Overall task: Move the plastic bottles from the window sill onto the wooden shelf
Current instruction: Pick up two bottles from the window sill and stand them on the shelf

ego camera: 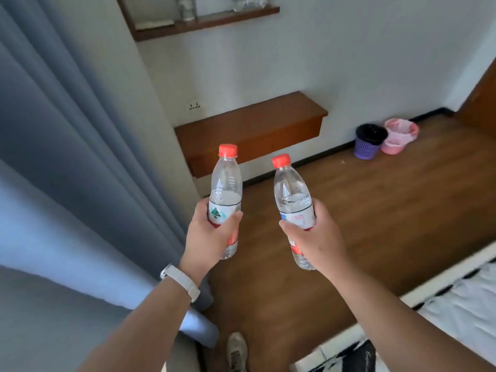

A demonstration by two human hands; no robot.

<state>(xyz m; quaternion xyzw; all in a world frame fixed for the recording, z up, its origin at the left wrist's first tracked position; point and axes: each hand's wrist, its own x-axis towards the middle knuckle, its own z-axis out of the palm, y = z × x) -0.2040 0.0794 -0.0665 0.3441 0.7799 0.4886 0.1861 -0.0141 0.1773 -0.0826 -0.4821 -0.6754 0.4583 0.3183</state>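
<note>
Carrying one plastic bottle (225, 189) wrapped tight in my left hand (212, 234) and another bottle (292, 200) gripped in my right hand (316, 240), I face the upper wooden shelf (214, 22); some bottles seem already there, these two remain.

Both bare arms are extended forward, forearms raised.
The left hand (212, 232) and the right hand (318, 237) are each closed in a grip, thumbs turned inward, held level and apart.
</note>
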